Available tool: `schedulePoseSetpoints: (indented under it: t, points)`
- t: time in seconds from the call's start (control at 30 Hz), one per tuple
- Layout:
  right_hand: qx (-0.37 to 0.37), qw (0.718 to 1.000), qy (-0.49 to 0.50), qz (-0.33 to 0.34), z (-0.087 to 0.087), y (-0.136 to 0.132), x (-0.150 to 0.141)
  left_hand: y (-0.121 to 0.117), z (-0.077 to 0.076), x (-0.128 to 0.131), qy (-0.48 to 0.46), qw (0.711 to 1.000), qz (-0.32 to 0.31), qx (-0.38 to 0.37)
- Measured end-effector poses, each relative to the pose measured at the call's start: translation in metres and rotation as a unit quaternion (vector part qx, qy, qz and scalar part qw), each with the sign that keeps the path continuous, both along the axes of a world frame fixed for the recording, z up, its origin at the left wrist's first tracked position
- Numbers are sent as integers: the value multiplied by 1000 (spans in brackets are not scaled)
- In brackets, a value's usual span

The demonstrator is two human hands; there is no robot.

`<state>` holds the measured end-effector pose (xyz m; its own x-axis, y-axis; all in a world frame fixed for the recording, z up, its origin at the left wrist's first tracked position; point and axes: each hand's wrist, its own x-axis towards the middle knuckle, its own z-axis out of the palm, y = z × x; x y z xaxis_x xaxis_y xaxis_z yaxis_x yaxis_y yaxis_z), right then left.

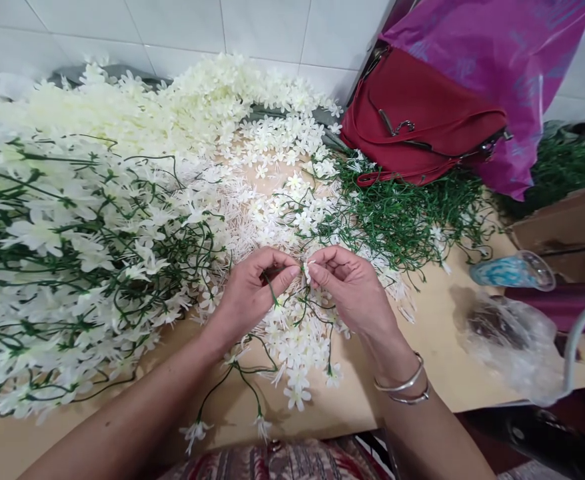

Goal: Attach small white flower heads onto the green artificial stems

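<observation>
My left hand (pixel 252 290) is closed around the green stem of an artificial flower sprig (pixel 292 347) that hangs down toward me with several white blossoms. My right hand (pixel 350 287) pinches a small white flower piece (pixel 306 269) between thumb and fingers, right at the tip of the stem. The two hands touch at the fingertips above the wooden table (pixel 422 320). Two silver bangles (pixel 405 389) ring my right wrist.
A big heap of finished white flower sprigs (pixel 72 253) fills the left. Loose white blossoms (pixel 272 140) and white stamen pieces lie behind the hands. Bare green stems (pixel 407 213) sit right, under a red bag (pixel 422 113). A clear plastic bag (pixel 512 340) lies at the right edge.
</observation>
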<state>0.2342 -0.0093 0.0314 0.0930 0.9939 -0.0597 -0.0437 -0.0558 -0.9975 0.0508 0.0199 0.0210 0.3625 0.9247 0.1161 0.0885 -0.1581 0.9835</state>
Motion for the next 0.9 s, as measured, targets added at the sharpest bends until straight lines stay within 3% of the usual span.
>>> schedulePoseSetpoints:
  t: [0.23, 0.73, 0.9]
  points:
    - [-25, 999, 17, 22, -7, 4, -1, -1, -6, 1, -40, 996, -18, -74]
    - [-43, 998, 46, 8, -22, 6, -6, -2, -10, 4, -49, 994, 7, -101]
    - [-71, 991, 109, 21, -14, 6, -2, -1, -7, 5, -91, 989, -22, -116]
